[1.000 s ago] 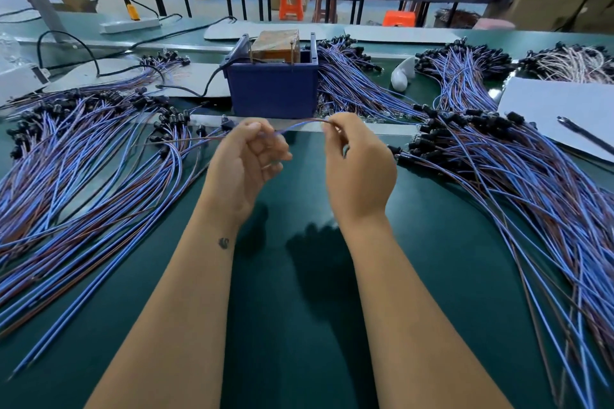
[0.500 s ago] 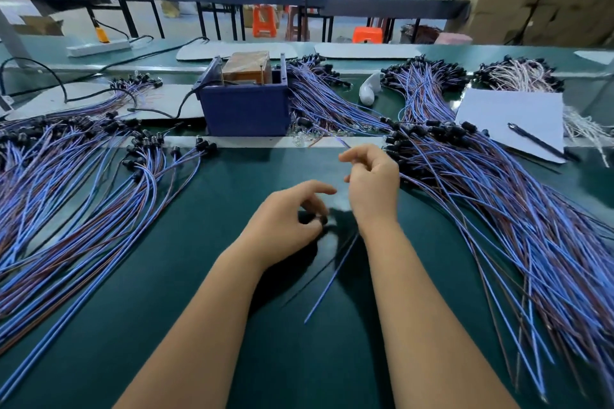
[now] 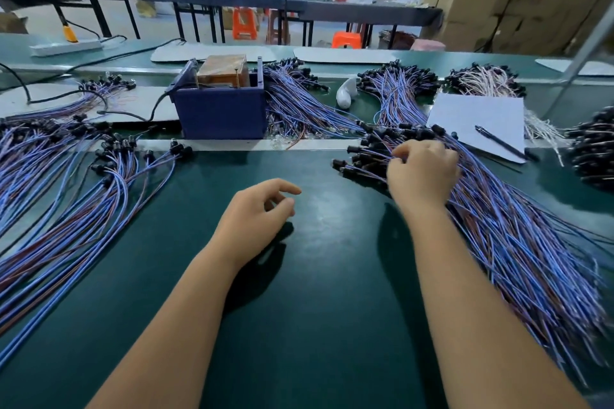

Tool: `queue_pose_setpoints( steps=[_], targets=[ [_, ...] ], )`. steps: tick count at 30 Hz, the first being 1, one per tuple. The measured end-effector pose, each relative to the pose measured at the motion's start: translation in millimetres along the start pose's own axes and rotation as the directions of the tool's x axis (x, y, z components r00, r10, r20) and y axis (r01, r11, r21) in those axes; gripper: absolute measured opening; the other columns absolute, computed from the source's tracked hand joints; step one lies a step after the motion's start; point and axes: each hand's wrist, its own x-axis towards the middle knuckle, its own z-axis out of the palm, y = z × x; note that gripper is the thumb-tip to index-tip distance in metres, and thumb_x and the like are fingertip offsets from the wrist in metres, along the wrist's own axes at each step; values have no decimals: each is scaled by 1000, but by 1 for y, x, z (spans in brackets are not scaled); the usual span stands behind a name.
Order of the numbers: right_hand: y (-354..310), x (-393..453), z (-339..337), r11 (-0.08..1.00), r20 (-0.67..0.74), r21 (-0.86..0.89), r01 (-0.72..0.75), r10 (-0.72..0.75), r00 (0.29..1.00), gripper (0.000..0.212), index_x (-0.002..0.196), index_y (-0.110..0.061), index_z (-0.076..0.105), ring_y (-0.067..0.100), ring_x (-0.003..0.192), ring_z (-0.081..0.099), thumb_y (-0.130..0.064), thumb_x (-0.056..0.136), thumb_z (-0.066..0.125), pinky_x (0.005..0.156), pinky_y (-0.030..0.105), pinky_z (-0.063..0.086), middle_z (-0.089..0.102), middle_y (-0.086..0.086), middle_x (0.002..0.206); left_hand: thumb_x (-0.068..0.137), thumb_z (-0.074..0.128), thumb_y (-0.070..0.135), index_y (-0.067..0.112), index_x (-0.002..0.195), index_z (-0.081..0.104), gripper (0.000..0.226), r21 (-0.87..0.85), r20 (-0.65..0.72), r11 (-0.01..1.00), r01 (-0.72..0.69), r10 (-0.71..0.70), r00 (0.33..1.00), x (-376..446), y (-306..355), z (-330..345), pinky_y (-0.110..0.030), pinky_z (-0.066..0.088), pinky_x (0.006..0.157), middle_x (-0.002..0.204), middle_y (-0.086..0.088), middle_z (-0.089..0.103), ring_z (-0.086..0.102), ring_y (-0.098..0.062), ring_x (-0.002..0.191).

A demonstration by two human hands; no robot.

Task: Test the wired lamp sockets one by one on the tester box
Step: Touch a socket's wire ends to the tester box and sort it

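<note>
Blue-wired right pile (image 3: 498,226) now under right hand (image 3: 420,173).

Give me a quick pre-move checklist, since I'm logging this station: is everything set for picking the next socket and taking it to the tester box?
1. Right hand on the right-hand socket pile: ok, its fingers are curled into the black socket ends.
2. One single socket isolated in the grip: cannot tell, fingertips are hidden among the wires.
3. Left hand free to assist: ok, it holds nothing, over the green mat.
4. Tester box within view and unobstructed in front: ok.
5. Tester powered: cannot tell; a black cable runs to it.
6. Left-hand pile kept apart from the right pile: ok.
</note>
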Motion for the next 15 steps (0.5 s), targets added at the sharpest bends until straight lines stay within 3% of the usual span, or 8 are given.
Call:
queue_pose_setpoints(
  steps=[4,6,9,12,15],
  targets=[
    [-54,-35,28,978,-8,137,157,-158,987,24,104,-23,70,28,117,41,-17,83,59,92,34,28,55,5,122,89,56,23,41,87,67,20,40,-208,997,70,-60,976,5,-4,-6,-9,40,54,73,11,65,54,-1,55],
    [-83,-58,46,929,129,261,263,-303,944,21,103,-24,70,27,115,43,-20,86,59,91,33,29,58,3,118,91,56,15,36,90,66,24,112,-329,988,107,-65,942,8,-9,-20,-10,40,60,79,11,65,56,-1,61],
    [-106,-84,69,873,363,349,340,-461,810,18,100,-32,68,23,112,46,-28,90,54,91,33,34,59,-2,113,92,52,12,26,104,68,25,205,-541,950,234,-89,836,5,-20,-51,-19,36,60,102,2,68,56,-3,72],
    [-110,-82,76,901,403,312,300,-412,817,18,97,-36,65,21,112,42,-28,90,51,83,31,26,54,-5,111,90,52,10,23,115,68,33,365,-652,846,389,-66,755,-2,-33,-76,-25,31,65,122,5,64,48,-21,102],
    [-109,-81,76,909,397,313,274,-388,832,21,98,-36,66,21,112,42,-24,90,51,83,31,24,54,-6,111,90,51,17,22,136,56,46,431,-587,695,575,-269,764,-1,-38,-83,-36,33,84,132,-5,58,35,-32,116]
  ],
)
